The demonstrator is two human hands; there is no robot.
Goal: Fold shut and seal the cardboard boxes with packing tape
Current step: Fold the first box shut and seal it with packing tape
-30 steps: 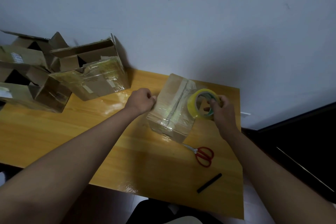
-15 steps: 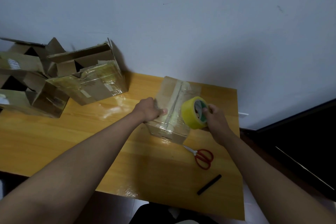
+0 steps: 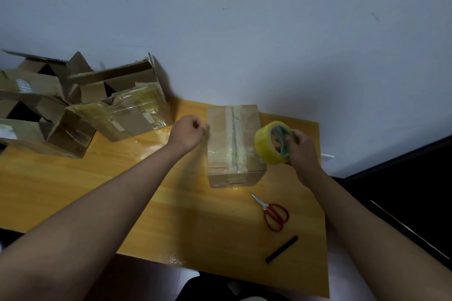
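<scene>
A closed cardboard box (image 3: 234, 144) stands in the middle of the wooden table (image 3: 102, 178), with tape along its top seam and a glossy clear strip across its top. My left hand (image 3: 189, 133) is at the box's upper left edge, fingers pinched together on what looks like the tape end. My right hand (image 3: 299, 146) grips a yellow roll of packing tape (image 3: 265, 145), held tilted just off the box's right side.
Red-handled scissors (image 3: 275, 215) and a black marker (image 3: 281, 249) lie near the table's right front. Several open, partly taped cardboard boxes (image 3: 122, 105) are piled at the back left against the white wall. The table's right edge is close to my right arm.
The box has turned from skewed to square with the table. My right hand carried the roll from over the box top to its right side. My left hand stayed at the left edge.
</scene>
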